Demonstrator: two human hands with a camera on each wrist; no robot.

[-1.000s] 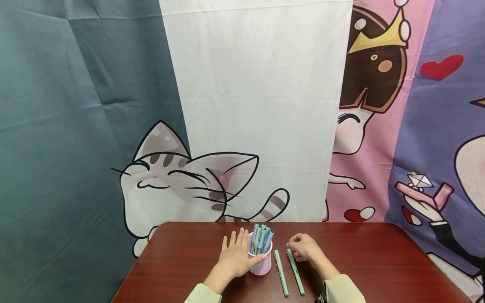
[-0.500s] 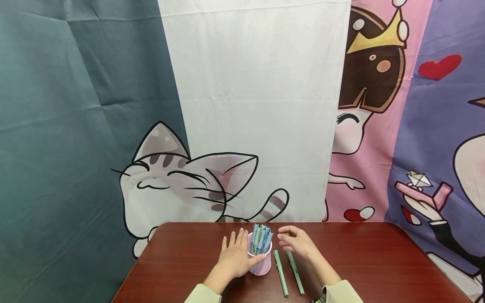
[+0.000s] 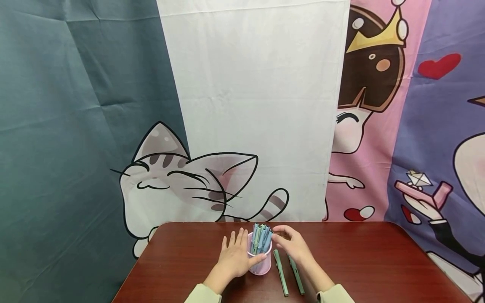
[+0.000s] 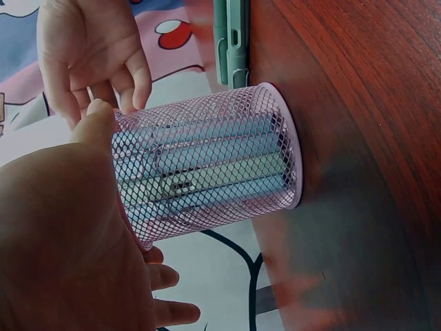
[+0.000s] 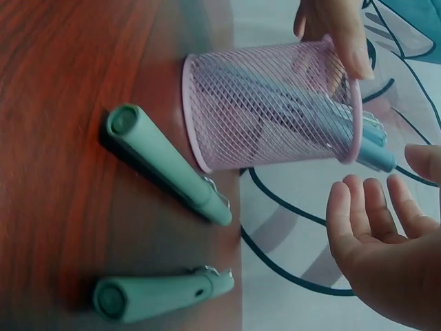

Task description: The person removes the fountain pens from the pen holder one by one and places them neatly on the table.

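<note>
On the table (image 3: pixel 182 263), the left hand (image 3: pixel 235 257), outstretched, steadies the cup (image 3: pixel 259 267); the right hand (image 3: pixel 297 246), loose and holding nothing, hovers just beside it. Most pens (image 3: pixel 261 240) I can see already stand inside; two green pens (image 3: pixel 281 273) lie outside.

Table (image 3: pixel 182 263) with cup (image 3: pixel 260 269), two pens (image 3: pixel 281 273)

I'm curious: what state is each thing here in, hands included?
Pink mesh cup: upright, holding pens.
Blue and green pens: standing inside it.
Two loose green pens: lying on the table.
Left hand: touching the cup, fingers spread.
Right hand: near the cup, holding nothing.
Backdrop: hanging, creased.
</note>
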